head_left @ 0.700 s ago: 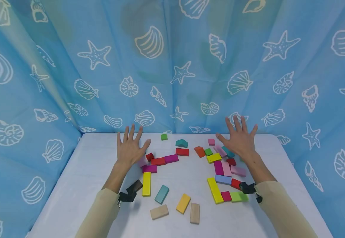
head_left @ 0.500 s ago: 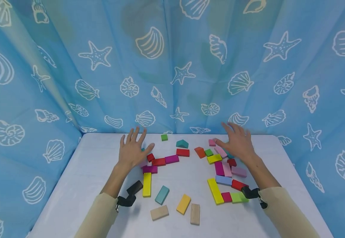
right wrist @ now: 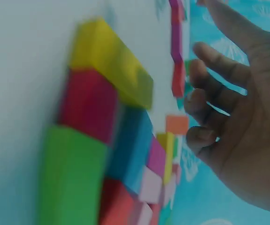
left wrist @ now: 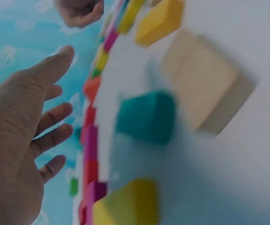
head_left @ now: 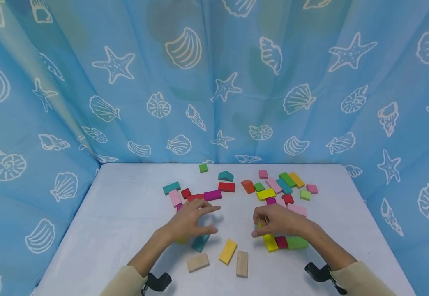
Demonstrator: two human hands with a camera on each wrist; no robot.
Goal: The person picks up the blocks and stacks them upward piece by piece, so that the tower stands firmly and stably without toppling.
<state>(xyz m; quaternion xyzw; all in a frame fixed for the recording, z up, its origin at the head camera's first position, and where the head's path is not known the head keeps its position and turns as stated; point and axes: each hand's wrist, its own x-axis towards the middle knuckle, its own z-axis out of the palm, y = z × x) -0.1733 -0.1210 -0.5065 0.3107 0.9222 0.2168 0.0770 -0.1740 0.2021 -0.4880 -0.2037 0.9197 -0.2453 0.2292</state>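
Above the left group of blocks, my left hand [head_left: 188, 218] hovers with loosely bent fingers and nothing in them. It partly covers a teal block [head_left: 200, 243] and hides most of a yellow one. In the left wrist view, the teal block [left wrist: 146, 117] lies apart from that hand's fingers. My right hand [head_left: 282, 221], also holding nothing, hangs with relaxed fingers over the right group. Just below its fingertips is a long yellow block [head_left: 270, 243], with a crimson block [head_left: 281, 242] and a light green block [head_left: 297, 242] beside it.
Nearest the person lie two plain wooden blocks, one at left [head_left: 197, 262] and one upright in view [head_left: 242, 264], with an orange-yellow block [head_left: 228, 251] between. More coloured blocks form a loose curve toward the back. A blue shell-print curtain [head_left: 214, 102] closes off the white table's far edge.
Both hands have come back from the far side of the table toward the person and inward. Their spread fingers have relaxed, and blocks at the back are now uncovered.
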